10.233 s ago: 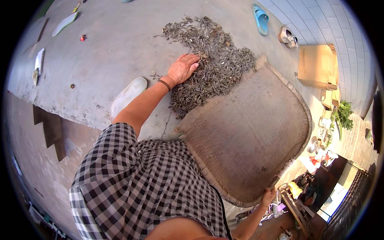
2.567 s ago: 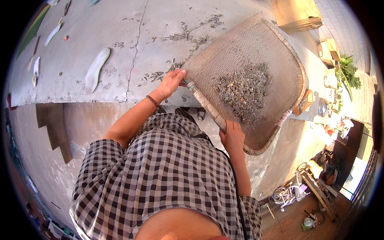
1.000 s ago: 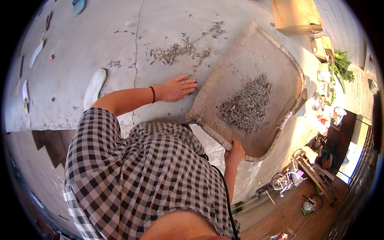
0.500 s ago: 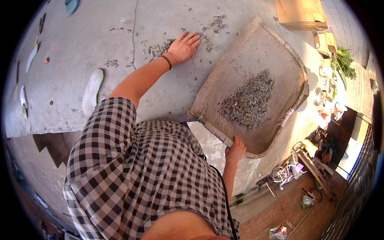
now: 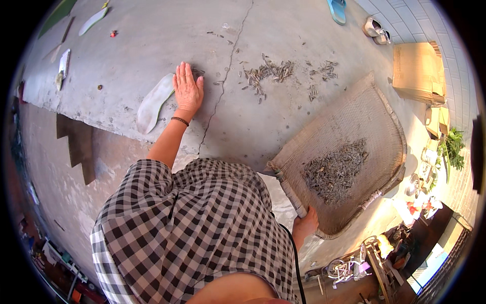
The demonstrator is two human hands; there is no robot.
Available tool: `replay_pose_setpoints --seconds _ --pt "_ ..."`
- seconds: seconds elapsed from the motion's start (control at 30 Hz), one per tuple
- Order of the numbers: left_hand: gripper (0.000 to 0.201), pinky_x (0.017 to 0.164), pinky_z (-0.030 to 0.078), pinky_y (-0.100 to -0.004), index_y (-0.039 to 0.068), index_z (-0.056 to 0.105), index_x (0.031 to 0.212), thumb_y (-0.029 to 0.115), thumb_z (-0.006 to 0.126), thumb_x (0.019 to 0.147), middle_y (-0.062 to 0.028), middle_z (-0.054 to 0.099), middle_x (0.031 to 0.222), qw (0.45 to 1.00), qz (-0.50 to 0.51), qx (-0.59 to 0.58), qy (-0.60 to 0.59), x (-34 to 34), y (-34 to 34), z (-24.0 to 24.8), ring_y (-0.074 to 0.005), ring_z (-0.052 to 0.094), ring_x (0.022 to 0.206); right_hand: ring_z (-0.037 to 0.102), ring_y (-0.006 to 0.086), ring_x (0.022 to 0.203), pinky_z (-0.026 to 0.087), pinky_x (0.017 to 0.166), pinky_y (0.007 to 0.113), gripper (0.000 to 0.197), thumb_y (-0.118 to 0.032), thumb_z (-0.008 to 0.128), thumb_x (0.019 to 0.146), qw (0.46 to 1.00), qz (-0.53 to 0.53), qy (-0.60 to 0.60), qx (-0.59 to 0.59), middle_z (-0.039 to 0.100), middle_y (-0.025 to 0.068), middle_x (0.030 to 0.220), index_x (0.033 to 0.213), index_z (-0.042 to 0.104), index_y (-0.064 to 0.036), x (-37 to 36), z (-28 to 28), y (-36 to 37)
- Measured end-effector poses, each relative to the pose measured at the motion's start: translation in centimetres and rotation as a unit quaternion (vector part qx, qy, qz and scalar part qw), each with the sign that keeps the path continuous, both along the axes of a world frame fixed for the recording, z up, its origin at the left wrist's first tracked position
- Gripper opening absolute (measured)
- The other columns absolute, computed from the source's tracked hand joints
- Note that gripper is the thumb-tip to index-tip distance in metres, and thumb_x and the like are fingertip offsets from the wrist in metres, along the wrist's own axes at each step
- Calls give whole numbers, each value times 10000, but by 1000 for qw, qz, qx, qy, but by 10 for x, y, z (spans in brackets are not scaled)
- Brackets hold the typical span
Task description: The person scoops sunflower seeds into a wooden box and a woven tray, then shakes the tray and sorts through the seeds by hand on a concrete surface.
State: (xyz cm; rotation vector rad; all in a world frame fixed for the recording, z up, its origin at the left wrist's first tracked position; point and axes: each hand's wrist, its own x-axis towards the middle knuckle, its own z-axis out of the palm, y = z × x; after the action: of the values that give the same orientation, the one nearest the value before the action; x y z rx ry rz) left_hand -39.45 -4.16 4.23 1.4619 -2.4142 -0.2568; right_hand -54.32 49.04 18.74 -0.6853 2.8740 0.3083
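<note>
My left hand [image 5: 187, 91] lies flat with its fingers stretched out on the grey concrete, beside a white insole-shaped piece [image 5: 154, 104]. A few dark seeds show by its fingertips. Sunflower seeds [image 5: 271, 72] are scattered on the concrete to the right of that hand, across a crack. My right hand [image 5: 307, 223] is closed round the near rim of a woven winnowing basket [image 5: 309, 142], which is tilted at the ledge's edge. Inside the basket rests a heap of seeds [image 5: 335, 171].
A cardboard box [image 5: 417, 71] stands at the far right, near a pair of shoes [image 5: 377, 31] and a blue slipper [image 5: 337, 10]. Far left lies a knife-like tool [image 5: 63, 68]. Below the ledge are steps [image 5: 78, 147] and, lower right, a small bicycle [image 5: 349, 269].
My left hand has moved left, from the larger scatter of seeds to the few beside the insole-shaped piece. The view has shifted to the left. My right hand keeps its hold on the basket.
</note>
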Motion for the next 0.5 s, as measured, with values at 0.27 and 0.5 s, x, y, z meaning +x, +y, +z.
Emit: replay_pose_setpoints --seconds 0.27,0.5 --pt "596 1152 176 -435 -21 319 1413 358 434 968 -159 321 1489 997 -57 37 22 -111 9 -9 -301 246 1406 578 323 1055 441 857 455 507 -53 646 645 998 -35 -19 53 619 100 1139 1144 565 -91 2 -7 -1" --pt "556 1148 196 -430 -1 335 1411 338 420 980 -152 315 1490 943 -260 187 91 -198 53 -4 -296 239 1409 590 329 1022 454 837 459 468 -64 640 659 999 -27 -12 35 631 96 1119 1122 582 -104 -1 -3 1"
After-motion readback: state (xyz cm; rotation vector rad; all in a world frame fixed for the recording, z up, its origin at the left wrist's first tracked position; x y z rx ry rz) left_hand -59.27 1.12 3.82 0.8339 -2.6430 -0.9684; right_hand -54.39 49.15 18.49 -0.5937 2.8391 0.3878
